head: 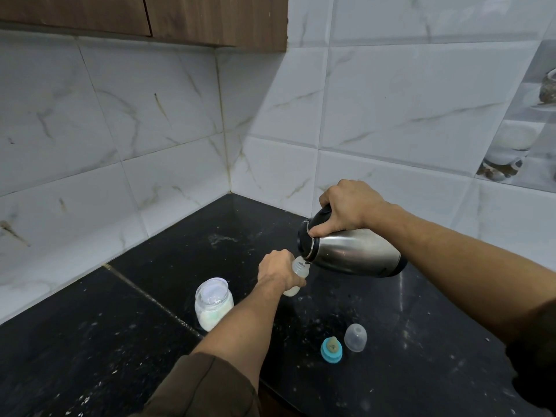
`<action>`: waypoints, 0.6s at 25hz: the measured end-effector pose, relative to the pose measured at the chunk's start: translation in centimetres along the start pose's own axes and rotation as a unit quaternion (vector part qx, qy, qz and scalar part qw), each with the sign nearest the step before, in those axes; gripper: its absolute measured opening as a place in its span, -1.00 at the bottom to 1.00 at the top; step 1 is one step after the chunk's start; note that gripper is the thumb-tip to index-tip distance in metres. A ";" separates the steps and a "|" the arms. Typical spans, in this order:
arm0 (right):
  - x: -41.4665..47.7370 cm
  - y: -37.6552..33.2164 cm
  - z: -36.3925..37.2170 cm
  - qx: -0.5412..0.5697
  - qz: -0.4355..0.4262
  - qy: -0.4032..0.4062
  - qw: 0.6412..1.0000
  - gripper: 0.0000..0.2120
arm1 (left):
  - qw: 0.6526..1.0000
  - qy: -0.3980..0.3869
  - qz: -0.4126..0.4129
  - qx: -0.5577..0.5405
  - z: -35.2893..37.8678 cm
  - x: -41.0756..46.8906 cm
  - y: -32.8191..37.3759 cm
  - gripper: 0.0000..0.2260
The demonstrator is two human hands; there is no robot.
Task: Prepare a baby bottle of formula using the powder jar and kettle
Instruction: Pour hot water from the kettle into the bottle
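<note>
We read no text, brand or number anywhere in this view. The kettle point(355, 251), the powder jar point(213, 302) and the baby bottle point(298, 268) show us no legible label or marking. The decorative wall tile point(523, 130) carries a picture only, no lettering we can make out.

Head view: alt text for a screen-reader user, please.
The right hand tips a steel kettle, spout at the mouth of a baby bottle gripped by the left hand, over a black counter. A powder jar, a teal nipple ring and a clear cap stand nearby.
</note>
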State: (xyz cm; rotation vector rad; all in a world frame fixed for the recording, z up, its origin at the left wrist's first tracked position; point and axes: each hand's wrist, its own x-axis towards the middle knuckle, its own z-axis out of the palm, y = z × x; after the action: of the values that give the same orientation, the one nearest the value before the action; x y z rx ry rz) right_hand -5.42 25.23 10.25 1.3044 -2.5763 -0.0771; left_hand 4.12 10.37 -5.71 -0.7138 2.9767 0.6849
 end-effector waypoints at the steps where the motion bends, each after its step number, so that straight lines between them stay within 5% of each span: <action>1: 0.0 0.0 0.0 0.000 -0.001 0.001 1.000 -0.35 | 1.000 -0.002 -0.001 -0.003 0.0 0.0 0.0 -0.57; 15: -0.1 0.4 -0.3 0.015 0.006 0.018 1.000 -0.35 | 0.999 0.017 -0.008 -0.027 -0.1 -0.2 0.0 -0.59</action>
State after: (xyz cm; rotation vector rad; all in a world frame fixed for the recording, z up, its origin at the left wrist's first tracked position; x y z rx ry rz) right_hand -5.57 25.54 10.56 1.2891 -2.5652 -0.0121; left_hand 4.34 10.47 -5.62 -0.7600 2.9904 0.7631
